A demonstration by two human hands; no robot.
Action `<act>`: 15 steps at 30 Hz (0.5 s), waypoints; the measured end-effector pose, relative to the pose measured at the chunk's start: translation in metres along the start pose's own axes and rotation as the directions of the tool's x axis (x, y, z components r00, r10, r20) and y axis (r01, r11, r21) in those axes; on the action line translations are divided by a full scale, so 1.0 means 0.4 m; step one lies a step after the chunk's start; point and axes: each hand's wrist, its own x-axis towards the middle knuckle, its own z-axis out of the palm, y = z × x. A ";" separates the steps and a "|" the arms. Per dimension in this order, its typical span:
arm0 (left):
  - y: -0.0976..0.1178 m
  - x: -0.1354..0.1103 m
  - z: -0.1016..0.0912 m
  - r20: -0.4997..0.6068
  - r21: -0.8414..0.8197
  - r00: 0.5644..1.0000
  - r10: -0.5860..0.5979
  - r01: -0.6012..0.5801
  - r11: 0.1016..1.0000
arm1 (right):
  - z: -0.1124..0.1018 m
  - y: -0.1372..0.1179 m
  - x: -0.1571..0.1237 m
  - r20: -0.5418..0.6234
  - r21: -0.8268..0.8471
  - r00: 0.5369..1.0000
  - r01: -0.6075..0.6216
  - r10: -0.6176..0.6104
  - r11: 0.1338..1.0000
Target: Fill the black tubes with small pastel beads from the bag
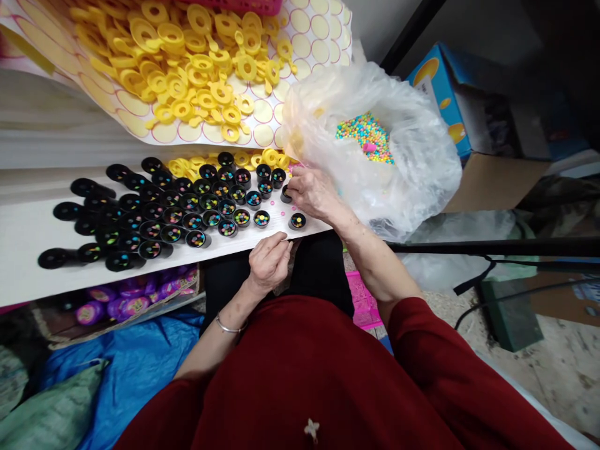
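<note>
Several small black tubes (154, 215) stand in rows on a white table (28, 244), most holding coloured candy beads. My right hand (313, 192) rests at the right end of the rows, fingers curled on a black tube (285, 195). One filled tube (297, 220) stands alone just below it. My left hand (269, 260) hangs at the table's front edge, fingers curled loosely, with nothing visible in it. A clear plastic bag (412, 162) of pastel candy beads (365, 134) sits right of my right hand.
A heap of yellow plastic rings (187, 62) lies on a sheet of round stickers (309, 37) at the back. Purple items fill a box (117, 300) under the table. A blue tarp (131, 369) and a blue carton (440, 87) lie around.
</note>
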 end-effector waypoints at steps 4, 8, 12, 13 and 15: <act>-0.001 -0.007 0.004 -0.023 -0.065 1.000 -0.004 0.003 0.998 | 0.004 -0.002 0.004 -0.020 0.023 1.000 -0.016 0.016 1.000; -0.002 -0.017 -0.012 -0.001 -0.041 0.999 -0.038 0.038 0.998 | 0.013 0.014 0.002 -0.098 0.147 0.995 0.042 -0.027 0.988; -0.013 -0.030 -0.055 -0.032 -0.004 0.996 -0.083 0.083 0.997 | 0.030 0.055 -0.021 -0.293 0.408 0.955 0.087 0.040 0.909; -0.019 -0.034 -0.069 -0.054 0.028 0.994 -0.096 0.098 0.995 | 0.037 0.069 -0.033 -0.334 0.469 0.939 0.090 0.082 0.879; -0.035 -0.043 -0.097 -0.113 0.144 0.984 -0.135 0.150 0.978 | 0.057 0.100 -0.064 -0.383 0.559 0.907 0.079 0.172 0.826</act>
